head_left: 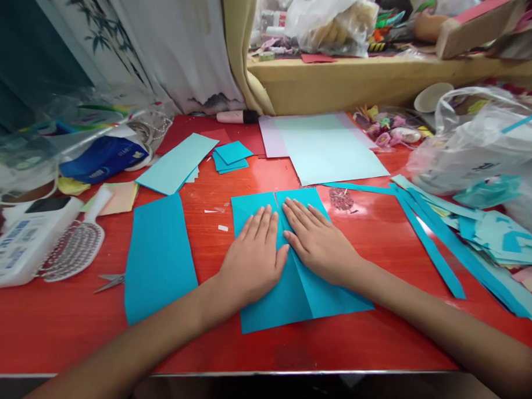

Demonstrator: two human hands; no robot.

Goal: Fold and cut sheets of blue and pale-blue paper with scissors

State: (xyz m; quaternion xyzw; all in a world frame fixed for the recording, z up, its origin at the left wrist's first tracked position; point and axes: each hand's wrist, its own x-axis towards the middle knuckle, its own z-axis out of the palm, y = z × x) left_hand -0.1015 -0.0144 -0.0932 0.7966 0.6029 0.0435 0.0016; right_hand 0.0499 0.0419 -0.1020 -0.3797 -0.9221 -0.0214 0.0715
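A blue sheet of paper point(274, 310) with a crease down its middle lies on the red table point(201, 353) in front of me. My left hand point(254, 255) rests flat on its left half, fingers stretched out. On the right half my right hand point(313, 241) lies flat too, its fingertips pointing to the far edge. A short slit shows at the sheet's far edge, between the two hands. Left of it is another blue piece of paper point(158, 255), partly covering a pair of scissors point(110, 282).
Small blue squares point(233, 154) and a pale blue strip point(180, 162) lie farther back, beside pale sheets point(334, 150). Paper offcuts point(494, 238) and a plastic bag point(477, 140) crowd the right. A hairbrush point(78, 249) and a white box point(27, 240) are at left.
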